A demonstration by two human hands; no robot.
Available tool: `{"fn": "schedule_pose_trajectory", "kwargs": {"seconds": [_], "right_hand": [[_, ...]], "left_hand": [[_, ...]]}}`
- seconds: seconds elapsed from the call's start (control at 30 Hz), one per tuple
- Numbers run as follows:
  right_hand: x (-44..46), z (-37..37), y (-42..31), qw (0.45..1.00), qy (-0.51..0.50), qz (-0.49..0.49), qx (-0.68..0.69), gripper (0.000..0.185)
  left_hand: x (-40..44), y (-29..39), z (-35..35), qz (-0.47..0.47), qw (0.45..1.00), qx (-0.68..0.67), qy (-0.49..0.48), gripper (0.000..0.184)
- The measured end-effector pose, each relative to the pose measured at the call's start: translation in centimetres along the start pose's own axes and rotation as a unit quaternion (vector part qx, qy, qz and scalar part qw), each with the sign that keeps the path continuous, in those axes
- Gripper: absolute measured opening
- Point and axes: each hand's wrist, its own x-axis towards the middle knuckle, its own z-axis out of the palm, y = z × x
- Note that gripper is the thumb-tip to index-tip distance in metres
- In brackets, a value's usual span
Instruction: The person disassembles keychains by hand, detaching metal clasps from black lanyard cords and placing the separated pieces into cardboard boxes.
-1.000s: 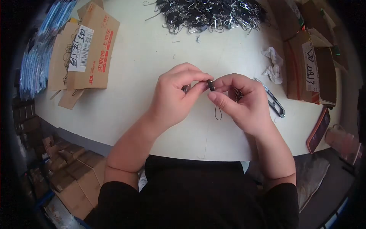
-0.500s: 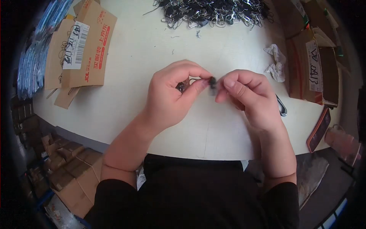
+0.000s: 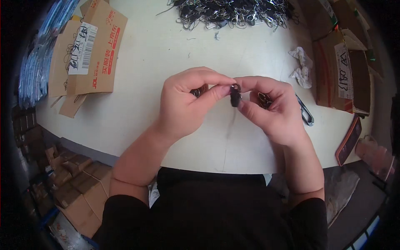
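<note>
Between my hands, over the middle of the table, is a small black strap piece [image 3: 236, 98] with a ring at its top and a thin cord, blurred, hanging below. My left hand [image 3: 183, 102] is closed, pinching its top end between thumb and forefinger. A metal ring or clasp [image 3: 197, 91] shows inside the left palm. My right hand [image 3: 279, 108] has thumb and forefinger closed on the piece's other side. Its curled fingers also hold metal hardware [image 3: 264, 100], partly hidden.
A heap of black straps with metal clasps [image 3: 237, 12] lies at the far edge. Cardboard boxes stand left [image 3: 100, 62] and right [image 3: 341, 75]. Crumpled tissue [image 3: 303, 68], a dark metal-edged tool [image 3: 306, 112] and a phone [image 3: 349, 141] lie on the right of the table [image 3: 200, 154].
My right hand's fingers have come in to meet the black piece, and its grip has opened enough to show metal hardware in the palm. My left hand has barely moved.
</note>
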Motion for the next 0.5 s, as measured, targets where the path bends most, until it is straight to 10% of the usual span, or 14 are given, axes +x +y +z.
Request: {"fn": "schedule_pose_trajectory", "kwargs": {"seconds": [0.4, 0.5], "right_hand": [[0.3, 0.4, 0.2, 0.975, 0.075, -0.120, -0.173, 0.009], [0.3, 0.4, 0.2, 0.971, 0.080, -0.125, -0.185, 0.008]], "left_hand": [[0.5, 0.5, -1.1, -0.216, 0.945, -0.245, -0.023, 0.018], [0.1, -0.7, -0.4, -0.072, 0.996, -0.032, -0.052, 0.018]]}}
